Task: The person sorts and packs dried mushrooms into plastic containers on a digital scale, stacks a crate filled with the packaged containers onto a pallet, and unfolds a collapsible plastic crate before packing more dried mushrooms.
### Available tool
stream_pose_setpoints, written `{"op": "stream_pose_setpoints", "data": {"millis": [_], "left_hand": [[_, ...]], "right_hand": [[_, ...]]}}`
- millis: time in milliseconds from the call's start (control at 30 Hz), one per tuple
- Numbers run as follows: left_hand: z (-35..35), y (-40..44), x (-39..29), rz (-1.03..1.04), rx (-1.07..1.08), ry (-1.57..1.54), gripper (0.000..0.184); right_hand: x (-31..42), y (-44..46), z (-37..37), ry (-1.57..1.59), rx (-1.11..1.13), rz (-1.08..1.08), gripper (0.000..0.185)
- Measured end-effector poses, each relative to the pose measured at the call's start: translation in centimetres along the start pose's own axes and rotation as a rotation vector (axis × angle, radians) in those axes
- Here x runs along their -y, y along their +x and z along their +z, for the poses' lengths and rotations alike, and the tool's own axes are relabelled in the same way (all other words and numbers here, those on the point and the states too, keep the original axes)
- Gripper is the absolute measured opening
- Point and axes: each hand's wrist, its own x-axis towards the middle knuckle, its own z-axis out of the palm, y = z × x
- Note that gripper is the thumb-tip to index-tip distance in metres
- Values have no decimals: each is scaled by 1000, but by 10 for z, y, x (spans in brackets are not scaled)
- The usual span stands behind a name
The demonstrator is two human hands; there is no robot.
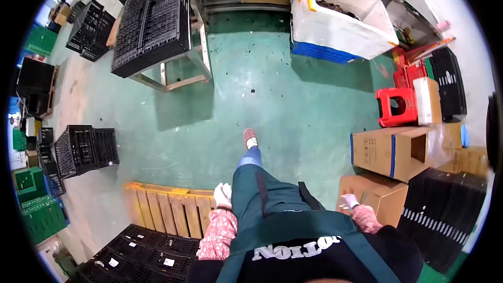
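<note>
My left hand (223, 195), in a white glove with a pink patterned sleeve, hangs beside my left thigh, near the end of a yellowish wooden pallet (170, 209). Its fingers look curled, but whether they hold anything is too small to tell. On the other side, my right hand (348, 201), also gloved, is in front of a brown cardboard box (385, 199); its fingers are blurred. A green apron (272, 194) covers my front, and one foot in a red checked shoe (250, 136) is forward on the green floor.
Black crates (152, 21) rest on a metal stand ahead left. A white foam bin (340, 26) sits on a blue crate ahead right. Red stools (396, 107), an open carton (390, 149) and black crates (445, 209) line the right; more black crates (86, 149) are left.
</note>
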Motion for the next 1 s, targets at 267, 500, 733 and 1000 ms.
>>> {"op": "stream_pose_setpoints", "data": {"millis": [267,500,733,1000], "left_hand": [[194,62,-239,1478,-104,682,28],[355,53,-484,2089,-158,1292,38],[340,124,-467,1705,9,1479,56],[378,136,-460,1696,-81,1522,52]], "right_hand": [[313,189,-153,14,-340,-543,33],[508,400,-219,149,-141,-477,32],[563,589,-150,-40,26,-482,35],[606,628,-114,291,-337,-54,28]]}}
